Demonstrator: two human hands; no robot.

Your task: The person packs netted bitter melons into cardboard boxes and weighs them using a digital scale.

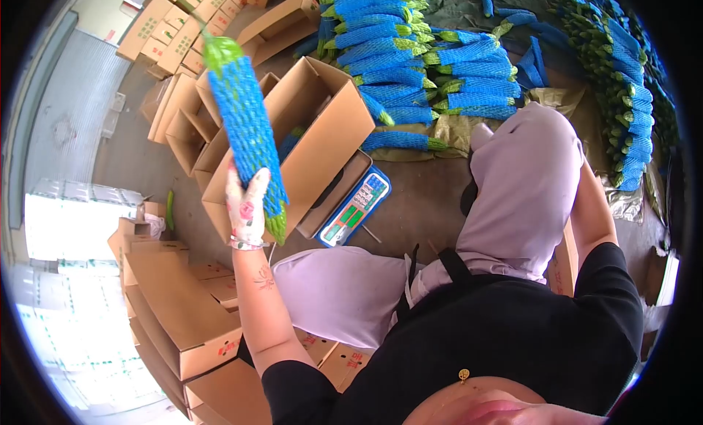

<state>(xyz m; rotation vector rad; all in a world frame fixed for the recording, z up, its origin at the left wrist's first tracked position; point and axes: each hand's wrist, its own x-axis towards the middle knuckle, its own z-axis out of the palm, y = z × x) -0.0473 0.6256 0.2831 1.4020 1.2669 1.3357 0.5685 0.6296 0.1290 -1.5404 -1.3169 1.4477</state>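
My left hand [247, 209], in a patterned white glove, grips a long green vegetable sleeved in blue foam net [245, 121] near its lower end and holds it upright. The vegetable stands in front of an open cardboard box [329, 143], which rests on a blue-faced weighing scale [356, 205] on the floor. A bit of blue net shows inside the box. My right arm [594, 213] reaches down behind my right knee, and its hand is hidden.
Piles of blue-netted vegetables lie ahead [410, 51] and along the right [622, 95]. Open empty cartons [187, 125] stand beyond the box, closed ones [187, 319] stack at my left, and more cartons [172, 30] sit far back. My legs in lavender trousers [512, 198] stretch forward.
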